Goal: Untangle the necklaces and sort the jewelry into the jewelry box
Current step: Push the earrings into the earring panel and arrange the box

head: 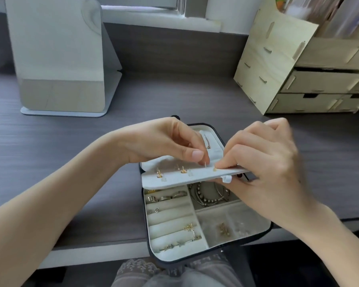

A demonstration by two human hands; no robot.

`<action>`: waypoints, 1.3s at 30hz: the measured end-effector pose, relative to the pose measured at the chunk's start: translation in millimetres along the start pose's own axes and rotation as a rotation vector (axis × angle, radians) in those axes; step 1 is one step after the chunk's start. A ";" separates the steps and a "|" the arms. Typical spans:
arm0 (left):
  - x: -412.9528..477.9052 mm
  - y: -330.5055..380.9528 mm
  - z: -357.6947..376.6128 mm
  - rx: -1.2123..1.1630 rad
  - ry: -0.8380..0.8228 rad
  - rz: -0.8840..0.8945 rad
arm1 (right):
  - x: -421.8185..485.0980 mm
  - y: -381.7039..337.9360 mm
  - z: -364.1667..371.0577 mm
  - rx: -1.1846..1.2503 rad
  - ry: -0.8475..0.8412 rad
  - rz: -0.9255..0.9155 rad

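Head view: the left hand is pinching an earring in its grip, thumb and forefinger tips closing on the gold post that is standing up from the white padded flap. The right hand is gripping the flap's right end, fingers curled over and under it, holding it raised above the jewelry box. That box is lying open at the counter's near edge, with rings sitting in the rolls, bracelets filling a back compartment and a star chain lying across the front rolls. Far right, a wooden drawer unit is standing.
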State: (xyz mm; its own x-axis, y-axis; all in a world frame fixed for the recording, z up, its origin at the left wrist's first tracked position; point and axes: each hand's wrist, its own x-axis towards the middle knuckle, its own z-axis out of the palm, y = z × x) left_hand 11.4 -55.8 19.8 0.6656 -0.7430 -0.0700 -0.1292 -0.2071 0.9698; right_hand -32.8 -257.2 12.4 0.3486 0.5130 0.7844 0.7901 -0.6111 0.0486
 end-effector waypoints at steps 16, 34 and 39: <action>2.3 -6.5 0.7 -0.100 -0.043 0.057 | -0.3 0.2 1.5 -0.008 0.012 0.024; -1.9 2.5 3.9 0.039 0.062 0.149 | 1.6 -0.4 1.7 0.021 0.002 0.039; -3.5 5.3 1.5 0.203 0.051 0.199 | -0.8 -0.3 1.9 0.009 0.003 0.034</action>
State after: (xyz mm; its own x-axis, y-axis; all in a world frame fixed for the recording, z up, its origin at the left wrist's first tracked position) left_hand 7.3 -55.3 24.8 0.6483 -0.7496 0.1337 -0.4016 -0.1875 0.8964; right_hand -32.3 -256.3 10.6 0.3740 0.4901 0.7873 0.7820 -0.6231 0.0164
